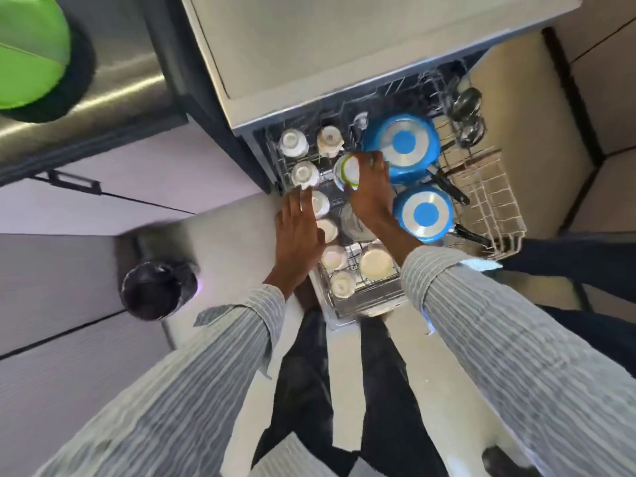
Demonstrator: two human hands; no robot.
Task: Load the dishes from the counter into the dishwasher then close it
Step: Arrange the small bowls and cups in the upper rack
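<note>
Dishwasher rack (495, 187): two blue pans (402, 146), seven white cups (293, 142).

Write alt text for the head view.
Seen from above, a person's right hand holds a green-rimmed white bowl over the pulled-out dishwasher rack, while the left hand rests open on a white cup. Two upturned blue pans sit beside them.
</note>
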